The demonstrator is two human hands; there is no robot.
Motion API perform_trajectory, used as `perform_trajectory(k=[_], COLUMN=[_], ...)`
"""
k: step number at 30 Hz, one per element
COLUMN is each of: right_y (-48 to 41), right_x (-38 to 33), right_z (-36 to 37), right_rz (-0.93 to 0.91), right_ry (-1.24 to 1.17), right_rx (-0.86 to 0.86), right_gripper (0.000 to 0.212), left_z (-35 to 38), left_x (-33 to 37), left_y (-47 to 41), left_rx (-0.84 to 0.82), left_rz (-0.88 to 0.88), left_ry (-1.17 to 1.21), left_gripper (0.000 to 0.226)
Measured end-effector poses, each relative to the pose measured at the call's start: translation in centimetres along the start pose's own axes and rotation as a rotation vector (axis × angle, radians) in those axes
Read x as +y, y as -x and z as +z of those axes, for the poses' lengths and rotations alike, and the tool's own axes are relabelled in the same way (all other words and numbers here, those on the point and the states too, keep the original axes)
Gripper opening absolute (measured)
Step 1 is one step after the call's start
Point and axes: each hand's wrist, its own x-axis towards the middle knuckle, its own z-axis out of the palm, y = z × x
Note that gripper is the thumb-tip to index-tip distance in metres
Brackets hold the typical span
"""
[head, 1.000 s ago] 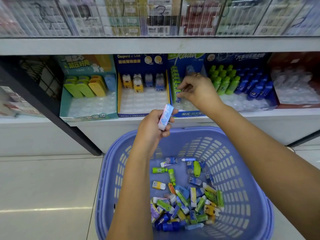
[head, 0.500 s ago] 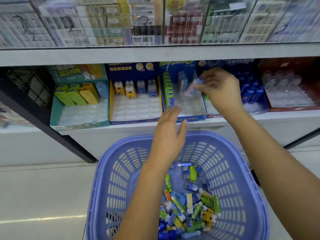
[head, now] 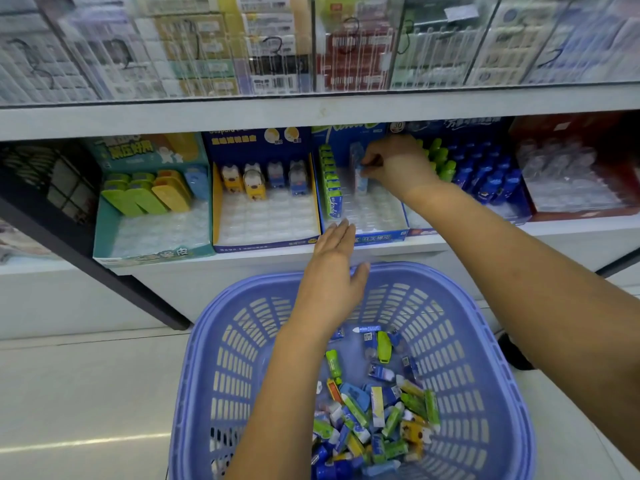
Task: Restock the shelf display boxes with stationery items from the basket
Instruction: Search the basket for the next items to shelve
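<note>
Stationery aisle, white shelf [head: 450,245] with a row of open display boxes [head: 266,244] on it and packets [head: 353,50] hanging above. On the floor [head: 86,393] right in front sits the purple basket [head: 214,341], with a heap of loose stationery [head: 374,410] in its near side (erasers and the like, hard to say exactly).

Right hand [head: 394,164] is up inside the blue display box [head: 381,234], pinching a pale blue item [head: 361,180] by its top end. It's standing the item upright on the clear moulded tray [head: 374,209], just beside the green row [head: 330,181] that runs along the box's left wall. Left hand [head: 332,271] is flat and relaxed with nothing in it, hovering between the basket's far rim and the front lip of the box.

So the step looks like seating this one piece. My take on doing it well: put the bottom end squarely into one tray pocket, as far back as a free one goes, so the front pockets stay reachable. Hold it vertical until it sits, then let go straight up, otherwise it'll probably tip over onto the empty pockets. Label facing out like the green ones. Most of the tray is bare, so I'd call this early days. Left hand would do best fishing another pale blue piece out of the heap.
</note>
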Motion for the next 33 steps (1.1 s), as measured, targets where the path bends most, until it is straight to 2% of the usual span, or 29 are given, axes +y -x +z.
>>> perform_trajectory(k=[3, 5, 6, 8, 10, 12, 14, 16, 18, 21, 24, 27, 29, 31, 33], right_y=[1.4, 4.9, 7.0, 10.9, 13.8, 15.7, 16.9, 18.0, 18.9, 19.6, 20.2, 20.4, 19.9, 19.2, 18.6], right_x=[-1.6, -2.3, -2.5, -2.3, -1.5, -0.2, 1.3, 3.0, 4.2, 4.8, 3.8, 2.9, 3.1, 3.5, 4.0], right_z=[-1.4, -1.6, -1.2, 0.6, 4.0, 8.3, 12.9, 17.0, 19.6, 22.3, 24.1, 25.4, 26.0, 26.3, 26.4], right_rz=[0.018, 0.045, 0.075, 0.154, 0.234, 0.283, 0.323, 0.431, 0.592, 0.744, 0.811, 0.815, 0.866, 0.895, 0.861], right_ry=[0.094, -0.023, -0.098, -0.118, -0.028, 0.061, 0.138, 0.159, 0.093, 0.0, -0.056, -0.1, -0.229, -0.338, -0.379], right_rx=[-0.048, 0.016, 0.0, -0.191, -0.459, -0.664, -0.81, -0.877, -0.863, -0.67, -0.472, -0.406, -0.363, -0.436, -0.599], right_gripper=[0.027, 0.022, 0.02, 0.024, 0.025, 0.026, 0.011, 0.026, 0.032, 0.032, 0.044, 0.054, 0.068, 0.073, 0.047], left_z=[-0.7, -0.3, 0.2, 2.1, 4.4, 6.8, 8.9, 10.5, 11.3, 11.5, 11.8, 12.6, 13.1, 13.6, 14.4], left_x=[0.4, -0.1, -0.8, -2.7, -5.2, -7.6, -9.8, -11.8, -13.4, -15.1, -16.1, -16.2, -15.8, -15.2, -14.5], left_y=[1.1, 1.6, 1.8, 2.1, 2.8, 4.4, 6.3, 8.2, 9.4, 9.9, 10.2, 10.4, 10.1, 9.6, 9.1], left_rx=[0.262, 0.267, 0.196, 0.016, -0.155, -0.365, -0.626, -0.753, -0.72, -0.596, -0.561, -0.503, -0.408, -0.329, -0.324], left_rz=[0.023, -0.025, -0.08, -0.209, -0.336, -0.433, -0.504, -0.602, -0.679, -0.754, -0.756, -0.766, -0.776, -0.783, -0.805], left_ry=[0.243, 0.298, 0.294, 0.215, 0.046, -0.049, -0.123, -0.189, -0.233, -0.231, -0.243, -0.225, -0.204, -0.149, -0.114], left_gripper=[0.026, 0.027, 0.031, 0.036, 0.033, 0.022, 0.019, 0.034, 0.049, 0.051, 0.045, 0.042, 0.035, 0.021, 0.03])
